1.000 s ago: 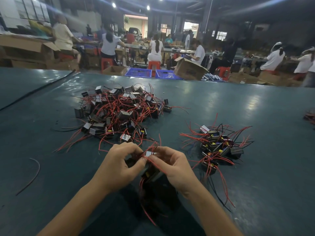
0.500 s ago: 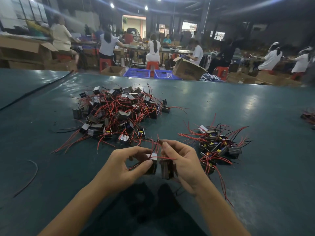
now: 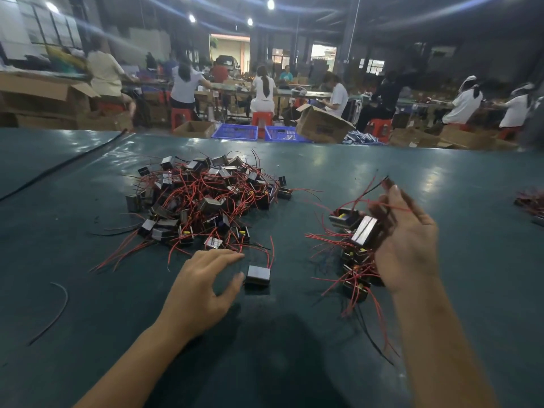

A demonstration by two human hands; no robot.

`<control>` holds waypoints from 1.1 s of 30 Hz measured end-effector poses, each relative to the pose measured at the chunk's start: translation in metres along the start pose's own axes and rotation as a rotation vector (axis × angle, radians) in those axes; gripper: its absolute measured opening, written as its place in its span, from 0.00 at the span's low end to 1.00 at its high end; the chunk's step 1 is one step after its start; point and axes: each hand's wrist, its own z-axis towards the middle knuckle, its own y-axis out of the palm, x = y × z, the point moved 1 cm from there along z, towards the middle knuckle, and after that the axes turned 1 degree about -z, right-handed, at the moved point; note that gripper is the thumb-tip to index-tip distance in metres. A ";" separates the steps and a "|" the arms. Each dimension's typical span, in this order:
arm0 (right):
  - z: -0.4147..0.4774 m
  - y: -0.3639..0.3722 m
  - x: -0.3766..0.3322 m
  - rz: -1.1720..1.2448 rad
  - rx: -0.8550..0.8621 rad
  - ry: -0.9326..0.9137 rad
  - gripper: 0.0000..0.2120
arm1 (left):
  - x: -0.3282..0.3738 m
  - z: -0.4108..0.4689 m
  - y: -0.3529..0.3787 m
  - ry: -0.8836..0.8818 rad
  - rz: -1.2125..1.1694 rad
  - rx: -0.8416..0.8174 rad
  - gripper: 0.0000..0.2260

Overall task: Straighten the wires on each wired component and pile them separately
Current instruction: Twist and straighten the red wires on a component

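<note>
We see the main risk at the right hand [image 3: 406, 245], which hangs blurred above the smaller heap of black wired blocks [image 3: 354, 290]. A small black rectangular component with a glossy face [image 3: 365, 234] lies against its half-extended fingers, and a thin red insulated wire [image 3: 391, 206] trails over them. We cannot tell whether the component is pinched or merely resting there. If it drops carelessly, we judge its springy leads could hook those lying below and spoil the straightening. It could also bounce toward the big tangled heap of black blocks and red wires [image 3: 203, 198] and mix the two piles. The left hand [image 3: 206, 285] is spread and relaxed and grips nothing. Its thumb is just beside a lone black glossy-topped block [image 3: 258, 275] on the smooth dark-green table mat [image 3: 441, 178]; whether it touches we cannot say. That block's red leads curl back toward the big heap, so pulling it could drag neighbours along. The blocks look hard, boxy and slick, some showing yellow inside. The wires are thin, pliant and kinked, mostly red with a few black. The mat is shiny and would likely let blocks slide.
</note>
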 end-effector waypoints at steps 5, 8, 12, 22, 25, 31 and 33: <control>0.033 -0.019 0.013 -0.191 0.278 -0.058 0.08 | -0.002 -0.006 0.022 0.077 0.195 -0.252 0.28; 0.040 -0.039 0.023 -0.452 0.424 -0.107 0.13 | -0.004 -0.007 0.026 0.024 0.202 -0.256 0.28; 0.038 -0.054 0.023 -0.988 0.447 -0.210 0.23 | -0.005 -0.004 0.024 0.034 0.217 -0.169 0.21; 0.019 -0.036 0.003 -0.800 0.562 -0.815 0.18 | -0.004 0.003 0.009 -0.171 -0.277 0.218 0.19; 0.004 0.000 0.024 -0.873 0.251 -1.065 0.13 | -0.007 0.007 0.004 -0.425 -0.743 0.325 0.25; -0.016 0.049 0.114 -1.217 -0.507 -0.590 0.15 | -0.012 0.011 0.001 -0.755 -1.147 0.395 0.23; -0.015 0.052 0.143 -1.403 -0.714 -0.381 0.23 | -0.014 0.012 -0.001 -0.794 -1.206 0.416 0.23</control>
